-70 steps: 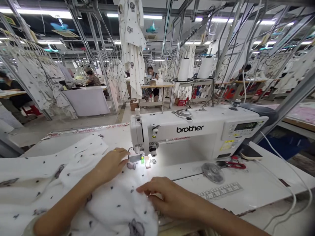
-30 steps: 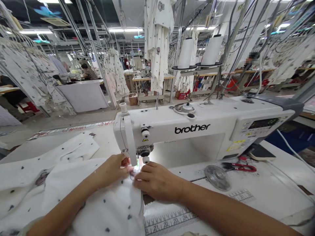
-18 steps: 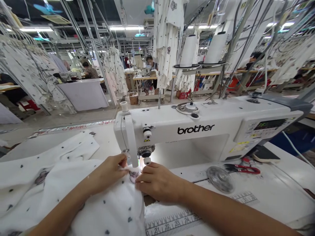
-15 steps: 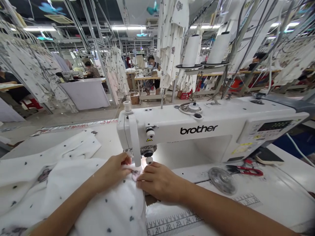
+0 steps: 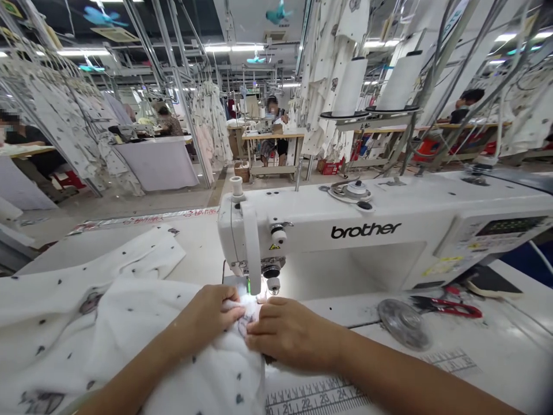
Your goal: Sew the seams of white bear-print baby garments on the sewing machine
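Note:
White fabric [image 5: 142,311] with dark spots and printed figures spreads over the left of the sewing machine table. My left hand [image 5: 211,311] pinches a fold of it just in front of the needle area. Close by on the right, my right hand [image 5: 289,334] has its fingers closed on the same fabric's edge. Both hands are below the lit head of a white sewing machine [image 5: 311,213]. The needle and presser foot are mostly hidden by the glare and the machine's parts.
On the table to the right lie red-handled thread snips [image 5: 449,305], a clear round dish [image 5: 404,324] and a dark pad [image 5: 495,280]. A printed ruler [image 5: 319,397] runs along the front. Thread cones [image 5: 351,86] stand behind the machine; people work at other tables beyond.
The view has shifted, so the machine appears farther right. My left hand has come down and away from the needle area slightly, still pinching the fabric; my right hand keeps its hold.

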A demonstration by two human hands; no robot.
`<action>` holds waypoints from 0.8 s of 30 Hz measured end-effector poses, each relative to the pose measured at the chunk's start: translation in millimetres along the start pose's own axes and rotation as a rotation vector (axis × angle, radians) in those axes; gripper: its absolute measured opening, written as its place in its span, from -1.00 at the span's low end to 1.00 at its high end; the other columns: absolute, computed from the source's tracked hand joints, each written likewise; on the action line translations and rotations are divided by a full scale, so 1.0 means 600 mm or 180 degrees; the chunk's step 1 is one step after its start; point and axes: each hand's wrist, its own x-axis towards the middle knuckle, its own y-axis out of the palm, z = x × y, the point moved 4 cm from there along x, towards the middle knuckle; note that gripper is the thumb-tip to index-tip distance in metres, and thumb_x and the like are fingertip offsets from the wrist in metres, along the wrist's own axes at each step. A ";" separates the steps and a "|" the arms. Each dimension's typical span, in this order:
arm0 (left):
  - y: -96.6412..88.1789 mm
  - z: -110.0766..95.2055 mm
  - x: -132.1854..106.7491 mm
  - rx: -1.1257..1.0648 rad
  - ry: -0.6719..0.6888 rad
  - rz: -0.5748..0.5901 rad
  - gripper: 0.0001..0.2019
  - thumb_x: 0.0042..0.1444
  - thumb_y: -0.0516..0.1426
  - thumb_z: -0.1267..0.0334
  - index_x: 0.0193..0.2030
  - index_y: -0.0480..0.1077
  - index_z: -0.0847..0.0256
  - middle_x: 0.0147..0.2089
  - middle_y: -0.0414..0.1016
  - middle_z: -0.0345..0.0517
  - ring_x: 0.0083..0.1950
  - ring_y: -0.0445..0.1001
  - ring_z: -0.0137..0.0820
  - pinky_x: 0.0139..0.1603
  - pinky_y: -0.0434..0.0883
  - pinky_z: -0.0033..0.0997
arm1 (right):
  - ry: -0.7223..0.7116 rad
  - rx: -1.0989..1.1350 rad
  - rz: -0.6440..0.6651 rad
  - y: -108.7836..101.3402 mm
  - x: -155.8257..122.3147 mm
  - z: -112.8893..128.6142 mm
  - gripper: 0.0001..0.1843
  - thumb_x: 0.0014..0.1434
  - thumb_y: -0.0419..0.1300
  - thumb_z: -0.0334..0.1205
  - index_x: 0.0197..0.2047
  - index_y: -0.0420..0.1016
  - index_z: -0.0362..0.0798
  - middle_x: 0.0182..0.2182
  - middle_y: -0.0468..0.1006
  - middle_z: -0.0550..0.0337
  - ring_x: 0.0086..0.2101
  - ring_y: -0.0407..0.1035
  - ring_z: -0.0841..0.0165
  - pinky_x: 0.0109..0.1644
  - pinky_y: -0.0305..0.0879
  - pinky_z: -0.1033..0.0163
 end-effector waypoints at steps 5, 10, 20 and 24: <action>0.001 -0.005 -0.006 0.0107 0.0006 -0.0059 -0.80 0.18 0.00 0.15 -0.38 0.34 0.16 -0.41 0.46 -0.20 -0.35 0.39 -0.33 -0.31 0.21 -0.39 | 0.0006 -0.0135 -0.0235 -0.005 0.001 0.000 -0.86 0.37 0.06 -0.36 -0.13 0.46 -0.12 -0.23 0.58 0.17 -0.30 0.34 0.38 -0.13 0.24 0.23; 0.002 -0.003 0.001 0.0156 -0.0019 -0.0161 -0.79 0.17 0.00 0.16 -0.44 0.28 0.16 -0.48 0.40 -0.25 -0.41 0.32 -0.38 -0.37 0.16 -0.41 | 0.0232 -0.0048 -0.0396 0.005 -0.004 -0.015 -0.81 0.37 0.10 -0.23 -0.02 0.41 -0.13 -0.14 0.57 0.10 -0.28 0.34 0.36 -0.19 0.24 0.23; 0.005 -0.009 0.003 0.0142 -0.0090 -0.0166 -0.88 0.13 0.03 0.21 -0.38 0.30 0.15 -0.40 0.45 -0.21 -0.33 0.40 -0.33 -0.29 0.26 -0.37 | 0.0776 0.0233 -0.0128 0.015 -0.003 -0.025 -0.83 0.35 0.11 -0.29 -0.02 0.42 -0.11 -0.10 0.57 0.08 -0.14 0.39 0.29 -0.04 0.24 0.17; 0.007 -0.011 -0.001 0.0210 -0.0048 -0.0322 -0.91 0.15 0.01 0.25 -0.26 0.30 0.16 -0.20 0.45 -0.09 -0.14 0.42 -0.25 -0.09 0.31 -0.27 | 0.0932 0.0394 0.0130 0.006 0.002 -0.025 -0.86 0.33 0.13 -0.32 -0.05 0.43 -0.09 -0.12 0.56 0.10 -0.11 0.36 0.29 0.02 0.22 0.16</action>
